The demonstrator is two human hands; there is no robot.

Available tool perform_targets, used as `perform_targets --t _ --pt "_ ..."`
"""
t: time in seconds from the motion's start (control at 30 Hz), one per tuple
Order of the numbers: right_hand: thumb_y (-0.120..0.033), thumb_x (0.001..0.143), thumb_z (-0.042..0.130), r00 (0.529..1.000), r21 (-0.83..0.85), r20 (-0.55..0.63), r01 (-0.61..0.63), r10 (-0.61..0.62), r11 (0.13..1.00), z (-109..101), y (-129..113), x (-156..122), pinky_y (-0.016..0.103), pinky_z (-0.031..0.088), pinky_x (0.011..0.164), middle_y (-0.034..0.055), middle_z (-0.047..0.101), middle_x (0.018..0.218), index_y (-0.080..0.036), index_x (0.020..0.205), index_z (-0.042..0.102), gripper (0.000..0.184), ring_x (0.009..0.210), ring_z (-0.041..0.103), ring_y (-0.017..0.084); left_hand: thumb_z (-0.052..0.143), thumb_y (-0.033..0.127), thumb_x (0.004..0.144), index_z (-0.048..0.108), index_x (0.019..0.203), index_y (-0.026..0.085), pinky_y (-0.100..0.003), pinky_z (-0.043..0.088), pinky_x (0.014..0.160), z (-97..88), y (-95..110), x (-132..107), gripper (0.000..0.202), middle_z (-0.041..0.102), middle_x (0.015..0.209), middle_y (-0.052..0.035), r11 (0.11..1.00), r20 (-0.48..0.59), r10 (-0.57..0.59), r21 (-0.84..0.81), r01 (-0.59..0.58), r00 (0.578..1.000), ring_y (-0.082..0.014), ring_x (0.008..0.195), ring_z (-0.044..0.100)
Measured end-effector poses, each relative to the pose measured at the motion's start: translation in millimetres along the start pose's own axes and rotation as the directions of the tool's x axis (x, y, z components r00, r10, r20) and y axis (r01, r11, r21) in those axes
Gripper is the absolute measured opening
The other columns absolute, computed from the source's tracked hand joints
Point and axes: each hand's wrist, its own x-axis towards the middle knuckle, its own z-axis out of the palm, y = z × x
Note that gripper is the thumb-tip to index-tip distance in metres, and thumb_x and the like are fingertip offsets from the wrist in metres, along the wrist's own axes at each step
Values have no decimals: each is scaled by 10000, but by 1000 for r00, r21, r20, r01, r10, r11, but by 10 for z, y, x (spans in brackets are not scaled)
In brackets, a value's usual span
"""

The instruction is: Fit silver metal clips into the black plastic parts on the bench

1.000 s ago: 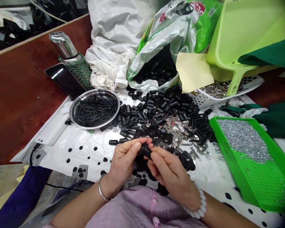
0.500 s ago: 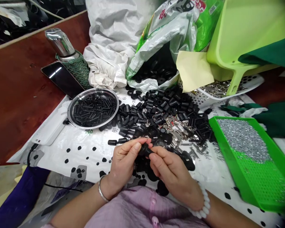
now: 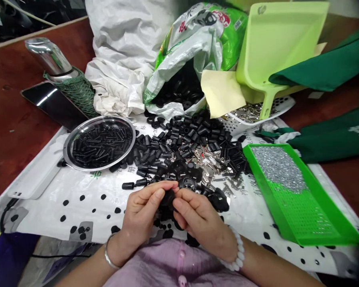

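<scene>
My left hand pinches a small black round plastic part between thumb and fingers. From the other side, the fingertips of my right hand close on the same part; most of it is hidden by my fingers. Just beyond my hands lies a heap of black plastic cylinders and black discs. Flat metal pieces are mixed into its right side. A few black cylinders joined to thin stems lie left of my fingertips.
A round steel dish of ridged black pieces stands left, near a phone and a flask. An opened bag of black discs is behind. At right are a green tray with small metal parts and a lime dustpan.
The view has swung right, so the table's things appear further left. Both hands still hold the black part; the cylindrical end seen earlier by my right fingertips is now mostly hidden.
</scene>
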Motion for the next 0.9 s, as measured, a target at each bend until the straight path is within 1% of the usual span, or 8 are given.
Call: perform_targets --t 0.17,0.3,0.5,0.57,0.63,0.73,0.8,0.9 --pt "-262 888 408 994 -78 -37 104 -107 992 -26 -9 -34 188 355 472 -37 507 623 -173 848 515 144 499 439 63 502 338 880 626 1100 235 -321 439 966 -101 151 11 272 629 1156 -54 986 170 81 133 -104 982 -214 1094 562" --pt "-245 886 414 995 -46 17 99 -98 994 -54 29 -53 182 386 474 -17 537 718 -175 979 496 143 516 469 58 556 192 849 618 1089 267 -246 451 943 -137 222 -3 259 649 1112 -10 932 159 125 320 -171 979 -154 1044 587" --pt "-261 888 426 991 11 -23 133 -132 991 -19 56 -44 182 402 484 -21 512 710 -175 1006 489 159 540 480 63 513 274 872 564 1144 263 -251 463 948 -107 242 -24 277 611 1174 -12 896 198 188 366 -251 962 -160 1090 561" --pt "-255 886 431 987 9 -42 155 -154 988 -22 53 -29 180 393 473 -40 478 654 -176 1026 489 170 527 469 65 515 211 863 522 1201 249 -249 434 983 -112 261 -24 340 573 1231 -18 802 239 249 493 -338 939 -161 1144 523" --pt "-248 890 424 983 -15 -59 175 -176 984 -37 56 -11 183 389 468 -57 455 599 -176 1059 493 195 500 455 67 485 140 858 443 1292 209 -257 383 1032 -126 269 -20 442 497 1319 -43 640 319 320 622 -452 892 -167 1204 469" --pt "-238 891 425 972 -91 -99 202 -211 975 -62 70 10 197 413 491 -42 499 624 -174 1114 517 249 486 460 68 431 89 860 360 1356 157 -262 331 1070 -139 243 -10 505 405 1395 -70 458 403 367 706 -540 838 -174 1247 424" --pt "-232 895 415 964 -134 -124 219 -236 967 -70 76 18 202 429 506 -14 542 705 -176 1129 537 269 499 472 67 422 93 866 352 1361 157 -258 328 1072 -132 209 -7 505 399 1399 -64 449 402 363 715 -536 840 -172 1251 420" --pt "-233 897 417 951 -194 -143 246 -275 950 -73 54 17 221 454 565 21 569 794 -182 1132 555 277 586 513 88 437 105 865 348 1364 184 -266 336 1071 -106 167 -18 512 409 1393 -41 523 343 363 695 -494 866 -174 1248 424"
